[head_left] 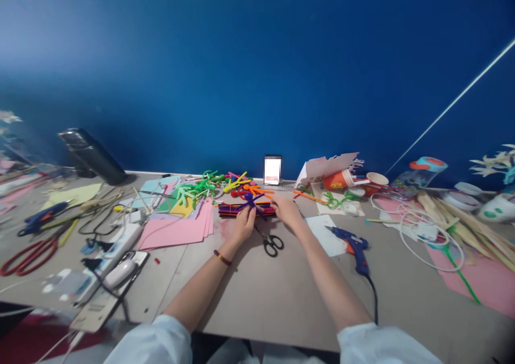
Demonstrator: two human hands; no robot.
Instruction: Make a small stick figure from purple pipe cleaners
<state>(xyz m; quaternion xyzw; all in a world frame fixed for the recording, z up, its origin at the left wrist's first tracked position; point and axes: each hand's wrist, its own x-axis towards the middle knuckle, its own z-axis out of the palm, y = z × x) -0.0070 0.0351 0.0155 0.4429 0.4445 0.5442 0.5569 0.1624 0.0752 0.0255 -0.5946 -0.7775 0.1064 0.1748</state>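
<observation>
Blue partition behind, grey tabletop below, craft stuff spread wide to both sides. Middle strip in front of the person is mostly kept free, probably for elbow room.

Left hand: fingers closed in a pinch on a purple pipe-cleaner piece, round knob on top, thin limbs splaying out. Grip is low, likely so the knob and limbs stay reachable. Piece sits mid-table, over a bundle of coloured pipe cleaners lying crosswise; the bundle looks parked there as stock within reach.

Right hand: fingers bent and narrow at the bundle's right end, close to the purple limbs. Can't tell if it's pinching anything; tips too small.

Black scissors lie just on the near side of the bundle, between the forearms, handles toward the person, so easy to grab. Glue gun off to the right, nozzle resting over a pale sheet, maybe to catch drips. Phone stands upright against the partition, screen lit, facing the person, presumably for viewing. Green pipe-cleaner pieces heaped left of the bundle, near pink paper.
</observation>
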